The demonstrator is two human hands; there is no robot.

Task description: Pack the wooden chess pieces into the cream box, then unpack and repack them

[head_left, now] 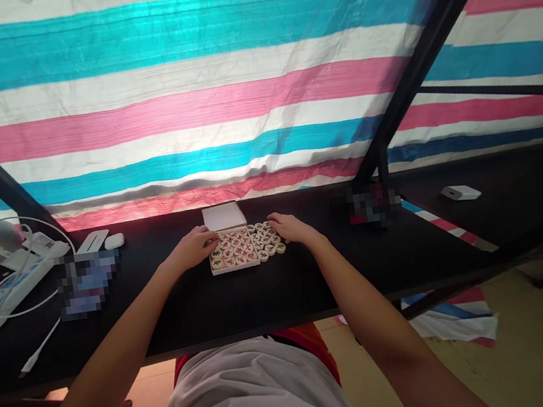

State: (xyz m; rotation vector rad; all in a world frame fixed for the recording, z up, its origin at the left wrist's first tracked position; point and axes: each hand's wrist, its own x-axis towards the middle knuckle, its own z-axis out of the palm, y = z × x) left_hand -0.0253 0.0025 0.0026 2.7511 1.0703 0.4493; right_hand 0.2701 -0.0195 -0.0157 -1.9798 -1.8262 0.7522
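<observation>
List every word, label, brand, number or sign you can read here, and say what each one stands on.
None can be quoted with confidence.
Red-marked pieces in the white box: one red character each, too small to read surely.
Black-marked pieces beside it: black characters, likewise too small.
Left pixelated patch and right pixelated patch: any text is obscured.
Box lid: no visible text.

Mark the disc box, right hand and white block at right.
Disc box [236, 268]: head view, its front wall.
Right hand [292, 227]: head view, back of the hand.
White block [460, 192]: head view, its upper face.
</observation>
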